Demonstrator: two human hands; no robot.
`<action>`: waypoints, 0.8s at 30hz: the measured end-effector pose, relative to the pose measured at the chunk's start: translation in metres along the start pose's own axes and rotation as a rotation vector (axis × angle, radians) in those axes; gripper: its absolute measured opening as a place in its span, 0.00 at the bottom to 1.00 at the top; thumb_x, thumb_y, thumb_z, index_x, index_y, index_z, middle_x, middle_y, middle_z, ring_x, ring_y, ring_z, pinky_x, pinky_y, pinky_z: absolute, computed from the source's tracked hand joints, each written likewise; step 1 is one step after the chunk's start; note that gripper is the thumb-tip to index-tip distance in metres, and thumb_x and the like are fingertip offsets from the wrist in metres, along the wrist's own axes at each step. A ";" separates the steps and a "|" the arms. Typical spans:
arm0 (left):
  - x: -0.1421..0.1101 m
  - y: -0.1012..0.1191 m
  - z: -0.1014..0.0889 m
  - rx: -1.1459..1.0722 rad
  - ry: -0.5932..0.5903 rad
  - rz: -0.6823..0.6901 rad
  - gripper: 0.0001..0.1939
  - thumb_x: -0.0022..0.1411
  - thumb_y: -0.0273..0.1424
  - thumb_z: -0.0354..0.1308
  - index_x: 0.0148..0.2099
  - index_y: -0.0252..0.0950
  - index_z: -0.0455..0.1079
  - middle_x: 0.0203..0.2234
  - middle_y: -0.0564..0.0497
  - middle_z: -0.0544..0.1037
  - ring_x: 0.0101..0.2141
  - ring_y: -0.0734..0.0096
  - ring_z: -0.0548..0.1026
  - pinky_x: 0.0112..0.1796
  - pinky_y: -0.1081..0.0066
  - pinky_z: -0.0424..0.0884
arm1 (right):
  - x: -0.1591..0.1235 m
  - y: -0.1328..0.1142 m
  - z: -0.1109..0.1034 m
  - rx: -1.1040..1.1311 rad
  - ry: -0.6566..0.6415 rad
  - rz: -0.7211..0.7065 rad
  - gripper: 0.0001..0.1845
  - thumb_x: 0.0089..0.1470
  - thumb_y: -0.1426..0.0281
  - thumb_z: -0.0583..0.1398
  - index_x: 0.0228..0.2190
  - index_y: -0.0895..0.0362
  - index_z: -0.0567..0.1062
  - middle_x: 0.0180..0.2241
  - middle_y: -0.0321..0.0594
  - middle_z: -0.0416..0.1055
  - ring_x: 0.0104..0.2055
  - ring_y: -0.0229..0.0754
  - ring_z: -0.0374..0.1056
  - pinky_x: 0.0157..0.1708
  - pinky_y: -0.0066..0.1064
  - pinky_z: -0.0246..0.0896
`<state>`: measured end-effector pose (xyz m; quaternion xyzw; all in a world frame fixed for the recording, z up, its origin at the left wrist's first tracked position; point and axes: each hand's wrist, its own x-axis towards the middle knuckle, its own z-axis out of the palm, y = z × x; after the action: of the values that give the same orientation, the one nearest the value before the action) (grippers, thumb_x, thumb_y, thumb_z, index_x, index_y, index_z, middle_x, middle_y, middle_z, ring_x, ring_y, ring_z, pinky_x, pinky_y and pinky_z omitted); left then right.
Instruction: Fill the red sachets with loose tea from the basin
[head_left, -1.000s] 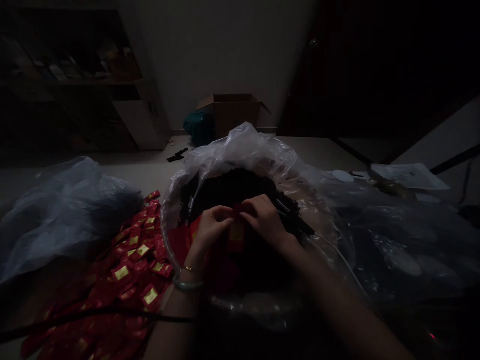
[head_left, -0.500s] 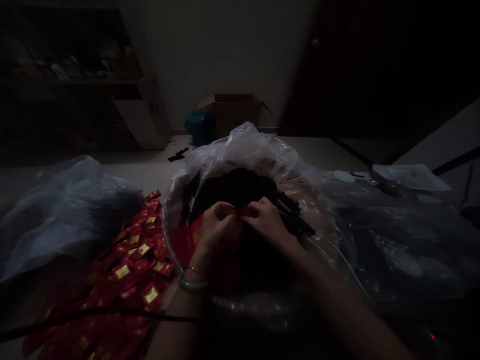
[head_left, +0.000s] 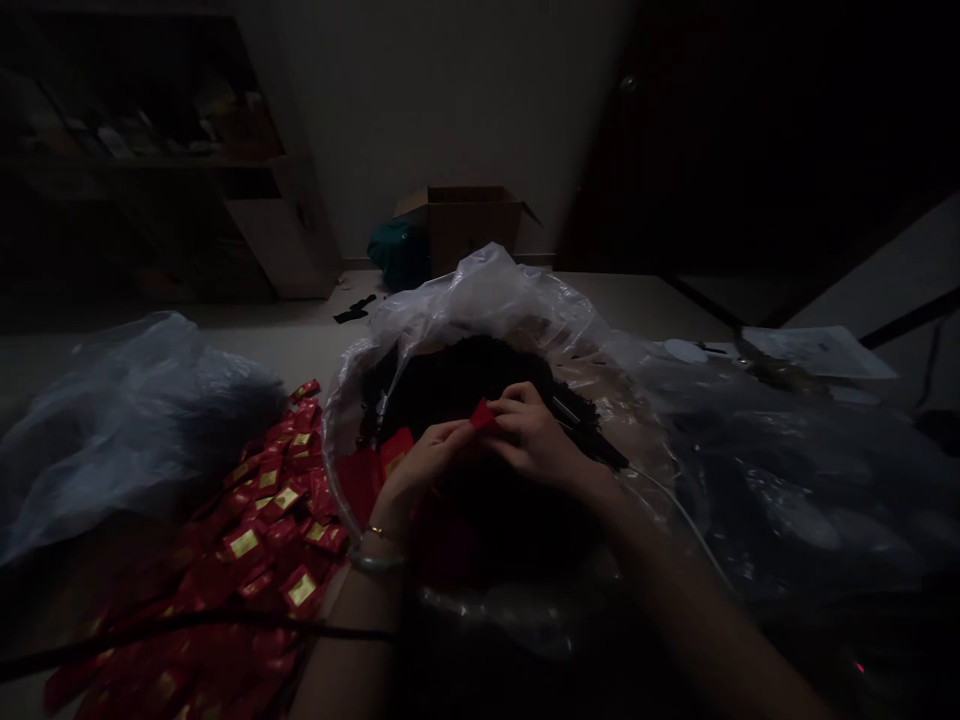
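A small red packet [head_left: 484, 417] is pinched between my two hands, its top corner showing above the fingers. My left hand [head_left: 429, 452] grips it from the left, a bracelet and a bangle round that wrist. From the right, my right hand [head_left: 536, 435] has its fingers closed on the other side. Both hands are over a dark loose heap [head_left: 465, 370] in a container lined with clear plastic [head_left: 491, 285]. More red packets [head_left: 360, 478] lie by my left wrist at the container's near left edge. A dark stick-like tool [head_left: 596, 445] rests right of my right hand.
A big pile of red packets with gold labels [head_left: 285, 500] spreads at the left, beside a translucent plastic bag [head_left: 142, 400]. Plastic sheeting [head_left: 795, 490] covers things at the right. Behind stand a cardboard box [head_left: 476, 225], a teal bag [head_left: 397, 255] and shelves [head_left: 142, 160].
The red packet has come up into clearer view between my fingers. My right hand has turned and its fingers have shifted along the packet; my left hand has flattened slightly.
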<state>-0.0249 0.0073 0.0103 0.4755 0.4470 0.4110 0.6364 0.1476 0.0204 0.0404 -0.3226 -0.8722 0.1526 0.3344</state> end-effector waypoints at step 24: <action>0.000 -0.002 -0.001 -0.065 -0.065 0.039 0.21 0.47 0.44 0.64 0.40 0.36 0.76 0.37 0.47 0.79 0.39 0.63 0.75 0.41 0.68 0.69 | 0.000 -0.003 -0.005 0.070 -0.080 0.177 0.08 0.54 0.68 0.59 0.25 0.57 0.74 0.21 0.34 0.70 0.24 0.35 0.61 0.30 0.28 0.56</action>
<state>-0.0254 0.0067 0.0082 0.4763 0.4032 0.4220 0.6576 0.1497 0.0185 0.0458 -0.3800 -0.8472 0.2246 0.2956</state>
